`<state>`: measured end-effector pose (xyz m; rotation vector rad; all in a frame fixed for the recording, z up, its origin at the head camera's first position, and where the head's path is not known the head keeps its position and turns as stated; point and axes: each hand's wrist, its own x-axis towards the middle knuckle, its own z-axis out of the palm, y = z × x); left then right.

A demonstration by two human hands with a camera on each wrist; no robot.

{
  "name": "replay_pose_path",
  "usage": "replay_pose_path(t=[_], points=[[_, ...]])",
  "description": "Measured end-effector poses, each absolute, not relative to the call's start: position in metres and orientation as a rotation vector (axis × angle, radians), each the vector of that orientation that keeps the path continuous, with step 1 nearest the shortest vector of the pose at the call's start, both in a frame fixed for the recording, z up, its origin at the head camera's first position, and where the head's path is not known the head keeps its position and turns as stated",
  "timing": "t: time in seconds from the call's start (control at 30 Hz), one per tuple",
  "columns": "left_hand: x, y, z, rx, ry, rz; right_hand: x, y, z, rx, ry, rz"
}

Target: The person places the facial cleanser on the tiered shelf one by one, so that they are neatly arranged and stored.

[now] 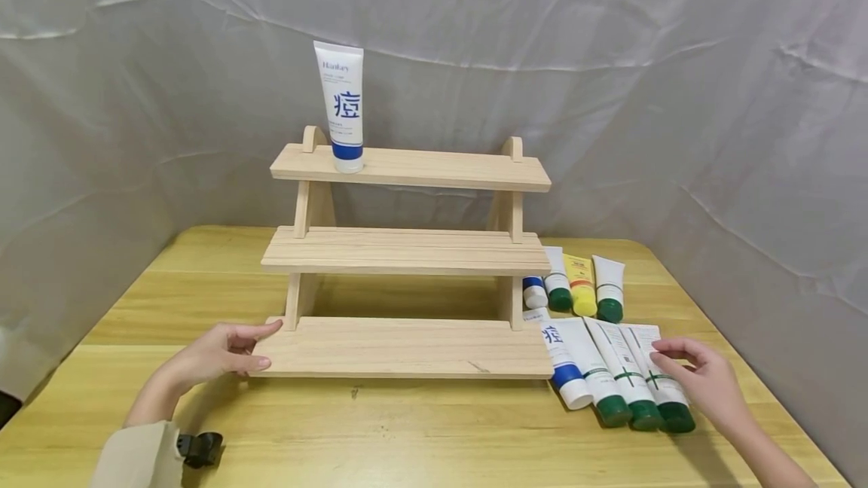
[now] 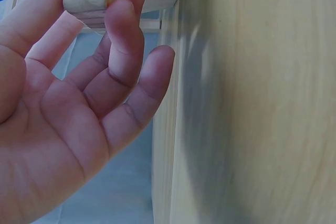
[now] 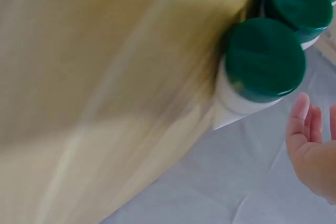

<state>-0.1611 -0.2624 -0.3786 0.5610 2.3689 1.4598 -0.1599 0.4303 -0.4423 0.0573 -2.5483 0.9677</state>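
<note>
A three-tier wooden display stand (image 1: 407, 349) stands on the table. My left hand (image 1: 220, 355) holds the left end of its lowest shelf, thumb and fingers at the board's corner; in the left wrist view the curled fingers (image 2: 123, 51) lie against the wooden end. One white tube with a blue band (image 1: 347, 96) stands upright, cap down, at the left of the top shelf. On the right, my right hand (image 1: 708, 382) hovers with loosely bent fingers at the outermost white tube with a green cap (image 1: 654, 375). The right wrist view shows that cap (image 3: 265, 59) beside the hand.
Beside the stand's right end lie several tubes in two rows. The front row includes a blue-banded tube (image 1: 561, 360); the back row includes a yellow tube (image 1: 581, 285). Grey cloth (image 1: 610, 96) hangs behind and at both sides of the wooden table (image 1: 380, 435).
</note>
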Motion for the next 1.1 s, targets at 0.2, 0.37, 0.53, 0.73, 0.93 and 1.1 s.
replay_pose_path(t=[0.2,0.37,0.53,0.73,0.93,1.1], points=[[-0.162,-0.262,-0.38,0.553,2.362,1.456,-0.143,0.43,-0.433,0.018,-2.592,0.958],[-0.161,-0.263,-0.379,0.56,2.356,1.463,-0.124,0.41,-0.405,-0.071,-2.657,0.989],[-0.161,-0.264,-0.38,0.58,2.357,1.459,-0.111,0.395,-0.383,-0.197,-2.778,0.966],[-0.162,-0.264,-0.381,0.586,2.361,1.453,-0.108,0.397,-0.379,-0.195,-2.908,1.104],[-0.163,-0.264,-0.379,0.594,2.35,1.454,-0.11,0.399,-0.381,-0.249,-2.979,1.225],[-0.162,-0.264,-0.378,0.595,2.346,1.458,-0.112,0.397,-0.38,-0.257,-3.018,1.232]])
